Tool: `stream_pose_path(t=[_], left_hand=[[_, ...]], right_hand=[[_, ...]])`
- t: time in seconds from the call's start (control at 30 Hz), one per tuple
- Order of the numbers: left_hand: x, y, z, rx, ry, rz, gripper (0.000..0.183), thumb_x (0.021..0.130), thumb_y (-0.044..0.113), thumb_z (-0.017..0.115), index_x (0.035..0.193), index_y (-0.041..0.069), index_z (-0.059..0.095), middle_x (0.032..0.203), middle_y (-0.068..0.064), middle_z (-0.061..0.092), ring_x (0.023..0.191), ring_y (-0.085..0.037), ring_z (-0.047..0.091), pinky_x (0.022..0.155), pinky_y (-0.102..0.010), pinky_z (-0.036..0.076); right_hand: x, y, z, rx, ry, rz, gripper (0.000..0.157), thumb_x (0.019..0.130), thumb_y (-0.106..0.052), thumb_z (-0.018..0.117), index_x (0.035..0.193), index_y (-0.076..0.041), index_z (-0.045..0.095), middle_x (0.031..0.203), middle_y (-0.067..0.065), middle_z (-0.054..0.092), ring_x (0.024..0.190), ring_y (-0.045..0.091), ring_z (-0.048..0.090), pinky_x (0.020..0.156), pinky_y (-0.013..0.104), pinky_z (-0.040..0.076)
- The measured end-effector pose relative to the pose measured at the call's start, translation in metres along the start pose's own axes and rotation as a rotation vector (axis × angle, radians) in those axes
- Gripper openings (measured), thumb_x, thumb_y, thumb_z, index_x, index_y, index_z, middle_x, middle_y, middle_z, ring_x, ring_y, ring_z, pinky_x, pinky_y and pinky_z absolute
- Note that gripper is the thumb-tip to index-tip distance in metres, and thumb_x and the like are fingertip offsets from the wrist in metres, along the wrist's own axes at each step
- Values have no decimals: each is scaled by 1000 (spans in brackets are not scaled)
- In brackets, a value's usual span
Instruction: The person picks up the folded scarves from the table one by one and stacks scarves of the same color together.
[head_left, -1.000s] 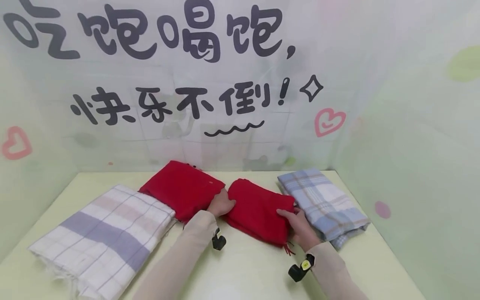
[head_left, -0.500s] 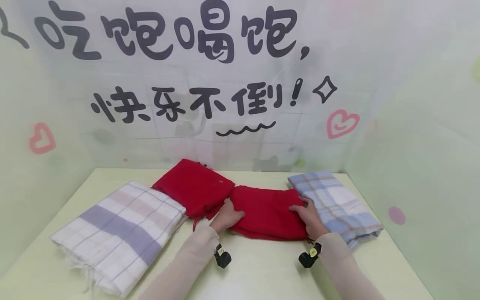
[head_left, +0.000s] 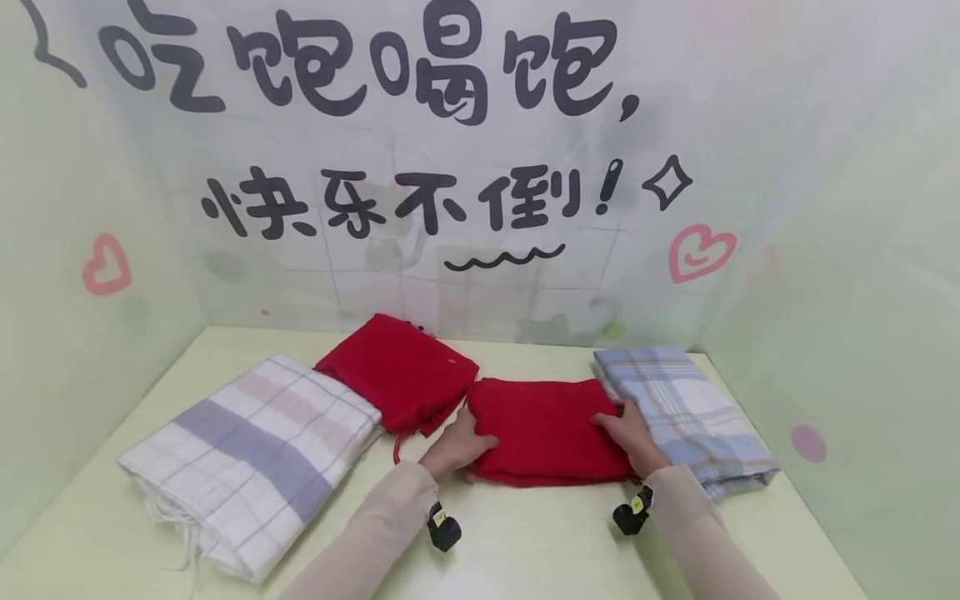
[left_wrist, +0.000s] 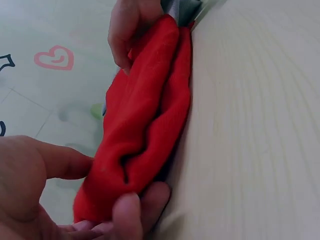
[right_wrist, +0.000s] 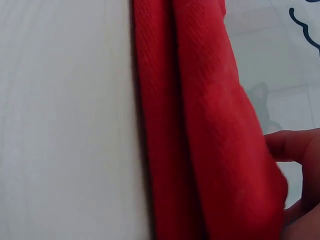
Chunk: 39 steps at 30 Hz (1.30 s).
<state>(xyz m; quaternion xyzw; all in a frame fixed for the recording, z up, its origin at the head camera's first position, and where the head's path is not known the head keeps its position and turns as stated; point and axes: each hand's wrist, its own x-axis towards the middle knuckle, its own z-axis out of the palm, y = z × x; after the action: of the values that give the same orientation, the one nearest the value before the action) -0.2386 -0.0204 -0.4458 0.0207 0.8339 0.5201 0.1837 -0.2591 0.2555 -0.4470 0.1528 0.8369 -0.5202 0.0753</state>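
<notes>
A folded red scarf point(head_left: 543, 433) lies on the table between both hands, its long side running left to right in the head view. My left hand point(head_left: 457, 443) grips its left end, thumb on top and fingertips point(left_wrist: 155, 200) curled round the lower side. At the opposite end my right hand point(head_left: 636, 435) holds the scarf with the thumb over the top; its other fingers are mostly hidden behind the cloth. Stacked layers of the scarf point(right_wrist: 215, 125) show along the near edge in the right wrist view.
Behind and left sits another folded red cloth point(head_left: 397, 371). A white checked cloth point(head_left: 255, 467) with fringe lies at the left, a blue-and-white plaid one point(head_left: 686, 417) at the right, close to my right hand. A printed wall point(head_left: 420, 292) stands behind the table point(head_left: 540, 550).
The scarf has turned so its near edge lies straighter across the view. My left hand has come nearer, and both hands keep hold of the ends. The head view has shifted left.
</notes>
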Motion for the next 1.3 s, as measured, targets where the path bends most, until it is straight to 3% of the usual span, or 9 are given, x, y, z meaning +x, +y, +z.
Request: stream_pose_path(t=[0.13,0.27,0.43,0.57,0.73,0.9,1.03,1.3], left_hand=[[-3,-3,-9,-20,-26,-1,36,90,17,54,114,-4,38,78,-17,58,37,-13,51,40,-27,48],[-4,-2,-17,-51,-51,-13,26,91,14,52,107,-1,39,64,-14,58,40,-13,56,41,-26,50],[-6,2,-25,-75,-39,-22,22,91,12,51,106,0,40,77,-15,58,49,-15,58,46,-31,54],[-6,5,-31,-88,-15,-10,19,91,12,51,104,2,40,78,-15,58,52,-17,59,49,-33,55],[-7,8,-42,-101,-12,-2,17,93,13,50,103,2,42,84,-17,55,64,-22,64,52,-34,56],[-6,12,-61,-88,36,-11,19,94,15,53,106,2,45,95,-20,55,75,-25,66,55,-31,56],[-7,15,-80,-49,77,-39,25,92,16,57,110,2,46,106,-21,55,79,-26,65,57,-30,57],[-3,21,-119,88,138,-51,28,91,18,57,111,2,48,115,-18,55,89,-27,64,62,-30,57]], right_hand=[[-4,-8,2,-107,0,-47,69,86,-16,54,140,14,23,138,32,33,122,41,40,104,51,34],[-7,-18,3,-131,-2,-42,65,87,-15,53,135,17,25,137,32,34,122,40,37,106,52,32],[-8,-29,2,-116,6,-40,62,89,-16,50,134,17,24,138,31,32,122,39,35,107,51,32],[-10,-39,1,-144,47,-56,60,89,-20,48,133,13,26,135,30,35,118,38,38,104,50,35],[-12,-53,7,-154,120,-140,58,89,-18,48,134,13,29,137,31,32,119,39,38,102,51,36],[-16,-68,31,-137,139,-239,54,88,-15,53,134,9,36,137,30,37,117,40,46,97,50,41],[-17,-77,56,-83,64,-249,52,89,-14,55,134,6,39,133,28,44,114,39,53,93,48,45],[-26,-97,103,169,-185,-134,51,92,-16,59,134,3,38,124,23,53,108,33,59,96,42,49]])
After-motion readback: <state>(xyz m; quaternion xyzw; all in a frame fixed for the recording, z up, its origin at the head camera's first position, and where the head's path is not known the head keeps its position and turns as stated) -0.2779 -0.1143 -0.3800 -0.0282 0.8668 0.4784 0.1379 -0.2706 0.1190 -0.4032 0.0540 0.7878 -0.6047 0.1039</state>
